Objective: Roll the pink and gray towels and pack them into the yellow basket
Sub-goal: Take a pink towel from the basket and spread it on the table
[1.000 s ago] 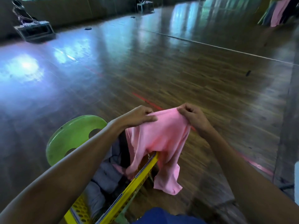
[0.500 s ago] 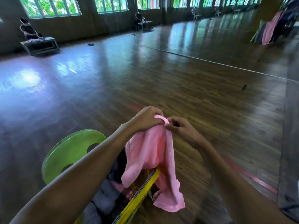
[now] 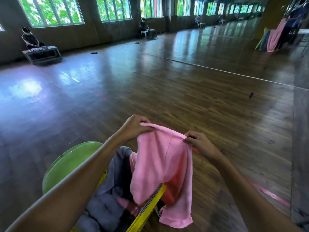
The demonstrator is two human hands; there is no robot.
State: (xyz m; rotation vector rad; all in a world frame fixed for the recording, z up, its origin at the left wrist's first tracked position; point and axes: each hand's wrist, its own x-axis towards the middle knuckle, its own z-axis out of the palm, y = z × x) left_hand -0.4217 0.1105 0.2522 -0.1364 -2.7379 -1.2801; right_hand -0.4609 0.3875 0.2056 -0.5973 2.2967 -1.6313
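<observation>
A dark, glossy wooden floor [image 3: 167, 84] fills most of the view, with window light pooled on it toward 9 o'clock. A row of windows [image 3: 53, 12] with green leaves behind them runs along the far wall from 10 to 1 o'clock. At 10 o'clock a low bench [image 3: 41, 54] stands against that wall, and a person [image 3: 29, 38] sits on it. A pale line [image 3: 217, 69] crosses the floor from 12 toward 3 o'clock. A pink cloth [image 3: 274, 37] hangs at 2 o'clock. A small dark object [image 3: 250, 95] lies on the boards at 2 o'clock, well apart from the hands. A strip of red tape [image 3: 270, 195] slants along the floor at 4 o'clock.

The floor lies open ahead of the hands, from 9 round to 3 o'clock. Near the body, a green stool [image 3: 70, 163] sits at 8 o'clock, just beside the yellow basket [image 3: 150, 203] at 6 o'clock. Gray towels [image 3: 107, 201] lie inside the basket.

The pink towel [image 3: 163, 164] hangs at centre, above the basket. The left hand [image 3: 135, 128] pinches its top edge at one corner. The right hand [image 3: 199, 143] pinches the other corner. The towel's lower part drapes over the basket's near rim, one flap hanging outside at 5 o'clock.
</observation>
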